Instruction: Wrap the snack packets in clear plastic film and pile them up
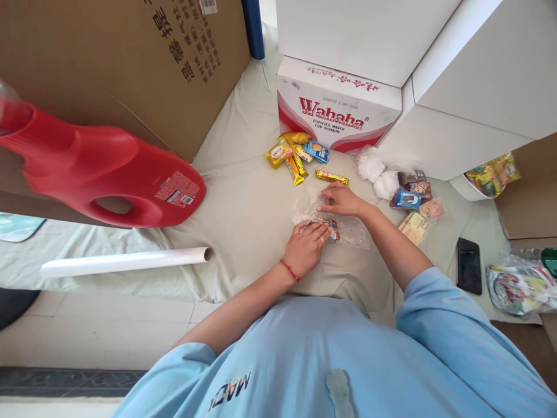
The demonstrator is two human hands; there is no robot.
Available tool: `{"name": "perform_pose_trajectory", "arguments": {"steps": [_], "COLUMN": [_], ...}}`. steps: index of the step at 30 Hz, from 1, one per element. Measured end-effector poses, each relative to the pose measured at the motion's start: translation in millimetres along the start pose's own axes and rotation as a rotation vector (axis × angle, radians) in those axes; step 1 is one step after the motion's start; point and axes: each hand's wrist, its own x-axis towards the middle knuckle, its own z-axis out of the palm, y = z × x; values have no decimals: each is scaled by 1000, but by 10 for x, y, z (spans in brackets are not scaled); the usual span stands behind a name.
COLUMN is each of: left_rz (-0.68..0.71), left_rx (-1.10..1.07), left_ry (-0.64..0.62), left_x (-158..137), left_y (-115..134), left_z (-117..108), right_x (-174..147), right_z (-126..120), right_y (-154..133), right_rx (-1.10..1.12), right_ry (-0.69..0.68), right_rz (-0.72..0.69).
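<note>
My left hand (308,247), with a red cord bracelet and a ring, rests its closed fingers over a dark reddish snack packet (334,230) and grips it. A clear plastic bag (354,232) spreads around and under that packet. My right hand (342,199) is just above and to the right, its fingers bent and closed on the bag's thin film; the exact fingertip contact is hard to see. Beyond my right hand lies a yellow snack bar (332,177). Farther back is a pile of yellow and blue snack packets (297,154).
A Wahaba-style printed carton (337,110) stands behind. Crumpled white bags (378,177), a blue packet (407,199) and a phone (469,266) lie right, near a white bowl (470,188) of snacks. Left are a red jug (117,168), a white roll (126,261) and a cardboard box (130,64).
</note>
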Motion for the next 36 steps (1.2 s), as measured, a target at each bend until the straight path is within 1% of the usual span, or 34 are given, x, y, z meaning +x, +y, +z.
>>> {"name": "perform_pose_trajectory", "arguments": {"steps": [3, 7, 9, 11, 14, 17, 21, 23, 25, 27, 29, 32, 36], "left_rz": [-5, -7, -4, 0, -1, -6, 9, 21, 28, 29, 29, 32, 28], "left_rx": [-9, -15, -17, -18, -18, -18, -25, -34, -53, -85, -138, -260, -497], "left_ry": [5, 13, 18, 26, 34, 32, 31, 40, 60, 87, 113, 159, 226], "left_x": [4, 6, 7, 8, 10, 10, -8, -30, -61, -97, -132, -174, -205], "left_y": [3, 3, 1, -1, -3, -5, -5, -4, -10, -30, -68, -146, -232], "left_z": [0, 2, 4, 4, -4, -25, -28, 1, 52, 115, 172, 221, 211], "right_x": [-20, -49, -75, -116, -236, -457, -807, -936, -1012, -1043, -1045, -1025, -1000], "right_z": [-34, -106, -138, -155, -131, -13, 271, 430, 576, 690, 767, 824, 876], "right_y": [-46, -144, -207, -284, -436, -603, -734, -745, -736, -730, -740, -783, -828], "right_rx": [8, 64, 67, 37, -42, -147, -239, -227, -192, -144, -104, -57, 2], "right_ry": [-46, 2, -23, -54, -7, 77, 194, 288, 410, 531, 600, 646, 633], "right_rz": [-83, -178, -164, -120, -72, -44, -38, -52, -79, -111, -135, -164, -182]}}
